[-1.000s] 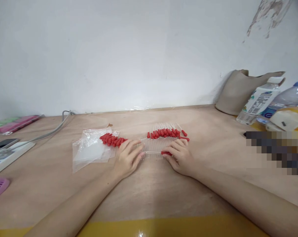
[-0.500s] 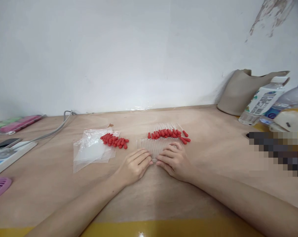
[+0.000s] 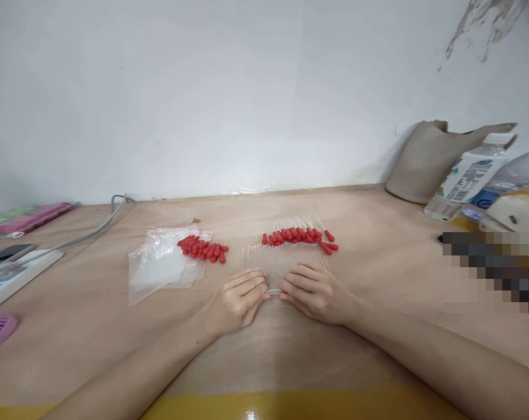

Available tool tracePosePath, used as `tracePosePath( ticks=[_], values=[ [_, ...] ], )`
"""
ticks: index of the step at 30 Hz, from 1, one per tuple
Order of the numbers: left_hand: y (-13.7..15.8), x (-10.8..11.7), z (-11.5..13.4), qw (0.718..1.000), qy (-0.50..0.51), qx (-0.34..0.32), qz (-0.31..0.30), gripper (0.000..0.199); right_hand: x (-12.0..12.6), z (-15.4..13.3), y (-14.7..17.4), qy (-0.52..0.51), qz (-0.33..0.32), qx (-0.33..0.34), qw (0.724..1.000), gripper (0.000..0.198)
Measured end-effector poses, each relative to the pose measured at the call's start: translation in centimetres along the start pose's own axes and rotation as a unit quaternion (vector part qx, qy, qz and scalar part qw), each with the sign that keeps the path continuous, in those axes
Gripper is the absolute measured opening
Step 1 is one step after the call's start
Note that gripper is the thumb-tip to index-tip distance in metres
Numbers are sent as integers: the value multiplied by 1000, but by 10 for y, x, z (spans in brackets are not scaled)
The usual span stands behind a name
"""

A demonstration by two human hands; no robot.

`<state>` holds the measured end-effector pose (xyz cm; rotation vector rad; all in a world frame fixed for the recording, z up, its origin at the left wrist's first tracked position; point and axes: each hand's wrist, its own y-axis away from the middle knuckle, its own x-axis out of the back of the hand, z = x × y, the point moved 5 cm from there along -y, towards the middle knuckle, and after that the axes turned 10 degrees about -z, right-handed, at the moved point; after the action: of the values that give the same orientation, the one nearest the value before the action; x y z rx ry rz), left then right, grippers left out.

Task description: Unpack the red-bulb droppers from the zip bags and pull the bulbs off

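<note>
A row of clear glass dropper tubes [image 3: 274, 262] lies side by side in front of me. My left hand [image 3: 239, 296] is closed over the near left part of the row, fingers together on top and thumb at the near edge. On the near right part, my right hand [image 3: 315, 291] holds the tubes the same way, its fingers bent over them. A small gap between the hands shows the near ends. Just beyond lie droppers with red rubber bulbs [image 3: 295, 235], their clear tubes pointing to the wall. The tubes under my fingers are hidden.
To the left, loose red bulbs [image 3: 203, 248] rest partly on clear plastic bags [image 3: 163, 265]. A power strip [image 3: 23, 277] and a grey cable [image 3: 87, 236] lie farther left. A grey-beige container [image 3: 416, 166] and plastic bottles [image 3: 470, 175] stand at the back right.
Both hands have slid slightly toward me, and the near edge of the glass tubes came with them. My right fingers have drawn back from the far end. The red bulbs stay in place.
</note>
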<state>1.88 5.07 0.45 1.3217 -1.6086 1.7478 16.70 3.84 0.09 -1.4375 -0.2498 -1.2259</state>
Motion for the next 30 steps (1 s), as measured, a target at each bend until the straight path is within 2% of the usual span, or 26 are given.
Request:
tracePosePath(
  ticks=[16,18,20,22,24,25,27,30],
  values=[
    [9,3,-6,998,53,27,-16,15,12,-1,9,36,11,52,998,15],
    [15,7,-13,998,43,47,-8,15,16,7,15,25,16,33,999,15],
    [22,14,-24,995,19,94,21,15,24,27,23,19,38,-44,998,15],
    [27,20,-37,986,-14,161,47,14,31,57,35,19,76,-183,980,15],
    [30,23,-49,972,-39,224,52,14,34,88,50,-2,83,-329,941,18],
    [30,23,-54,967,-46,247,48,16,32,101,57,-27,62,-381,922,21],
    [30,21,-60,959,-55,274,37,21,25,121,68,-83,20,-458,885,28],
    [32,16,-66,955,-73,286,19,32,17,136,79,-141,6,-531,836,31]
  ],
)
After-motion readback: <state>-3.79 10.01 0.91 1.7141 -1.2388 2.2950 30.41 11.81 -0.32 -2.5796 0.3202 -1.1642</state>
